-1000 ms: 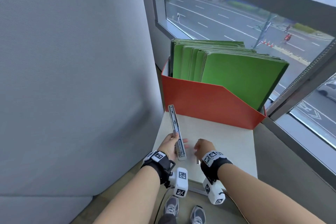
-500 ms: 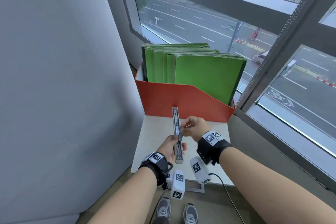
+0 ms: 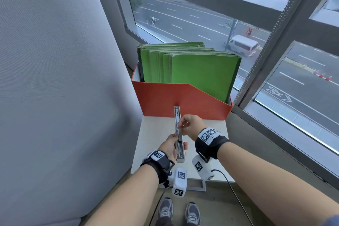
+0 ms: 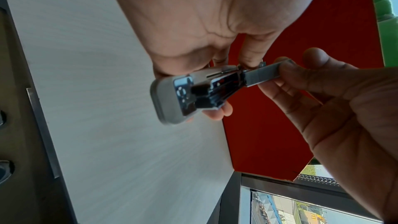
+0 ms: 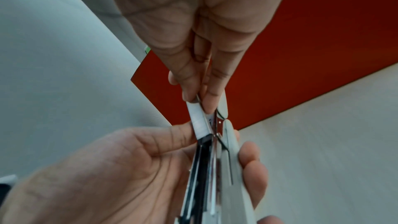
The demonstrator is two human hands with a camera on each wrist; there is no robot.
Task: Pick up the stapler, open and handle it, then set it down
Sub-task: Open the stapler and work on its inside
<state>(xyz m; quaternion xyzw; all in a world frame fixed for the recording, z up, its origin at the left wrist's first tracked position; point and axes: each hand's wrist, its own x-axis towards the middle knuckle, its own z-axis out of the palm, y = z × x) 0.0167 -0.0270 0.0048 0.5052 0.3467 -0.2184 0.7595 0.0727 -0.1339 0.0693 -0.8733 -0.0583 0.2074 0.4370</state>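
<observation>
The grey stapler (image 3: 177, 115) is swung open into one long line above the small white table (image 3: 207, 134). My left hand (image 3: 178, 142) grips its near half, thumb on one side and fingers on the other; the left wrist view shows the stapler (image 4: 172, 94) end-on. My right hand (image 3: 181, 127) pinches a strip of staples (image 4: 261, 74) lying in the open metal channel. In the right wrist view the staple strip (image 5: 197, 118) sits between my right fingertips (image 5: 210, 103), just past the left thumb (image 5: 172, 135).
An orange file box (image 3: 176, 99) packed with green folders (image 3: 201, 75) stands at the table's far end, just beyond the stapler tip. A grey partition (image 3: 55, 79) rises on the left, windows (image 3: 293, 88) on the right. A black cable (image 3: 231, 185) hangs off the front edge.
My right hand rose from the table beside the stapler and took hold of the staple strip in the open channel. The left hand kept hold of the stapler and lifted it slightly.
</observation>
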